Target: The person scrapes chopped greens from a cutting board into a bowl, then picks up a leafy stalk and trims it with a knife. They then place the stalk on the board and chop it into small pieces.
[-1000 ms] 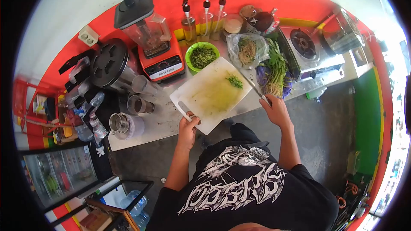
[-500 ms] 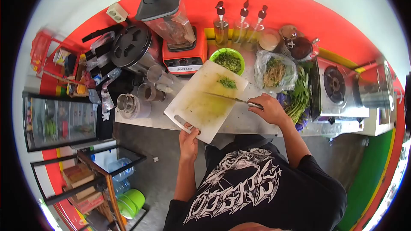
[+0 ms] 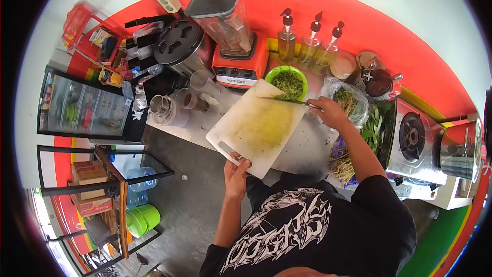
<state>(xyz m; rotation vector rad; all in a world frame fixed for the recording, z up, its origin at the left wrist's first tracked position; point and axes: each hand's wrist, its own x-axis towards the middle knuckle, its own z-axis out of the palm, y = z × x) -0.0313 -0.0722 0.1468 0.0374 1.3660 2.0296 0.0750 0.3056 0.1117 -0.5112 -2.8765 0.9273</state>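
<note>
My left hand (image 3: 237,177) grips the near corner of a white cutting board (image 3: 241,133) by its handle slot. The board is tilted, its far end against a green bowl (image 3: 306,88). Chopped greens (image 3: 286,82) fill much of that bowl. In my right hand (image 3: 328,111) is a knife (image 3: 288,100), its blade lying across the far part of the board close to the bowl. A few green bits sit by the blade. Yellow-green stains mark the board's surface.
A red blender (image 3: 238,66) stands behind the board, with pump bottles (image 3: 310,46) to its right. Right of my right hand are a plastic bag of greens (image 3: 346,100), leafy stalks (image 3: 373,128) and a gas stove (image 3: 412,136). Glasses (image 3: 192,100) stand at the left.
The knife has moved toward the board's far edge, and the small pile of chopped greens has shifted from the board to the bowl side. The whole view has turned slightly.
</note>
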